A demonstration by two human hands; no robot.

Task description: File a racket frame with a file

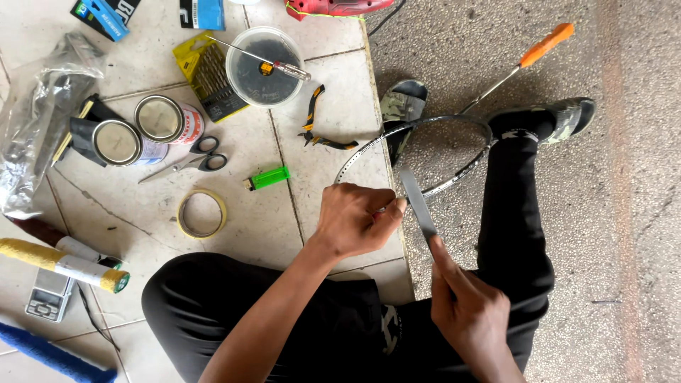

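My left hand (355, 218) is closed on the near rim of an unstrung badminton racket frame (454, 124), a dark oval hoop lying over the floor between my feet. My right hand (468, 301) grips the near end of a flat grey metal file (417, 201), whose far end rests against the hoop just right of my left thumb. My black-trousered legs frame both hands.
On the tiles to the left lie a green lighter (268, 177), a tape roll (201, 213), scissors (191, 162), two tins (160, 119), pliers (316, 120), a drill-bit case (207, 74) and a plastic tub with a small screwdriver (264, 65). An orange-handled screwdriver (528, 57) lies far right.
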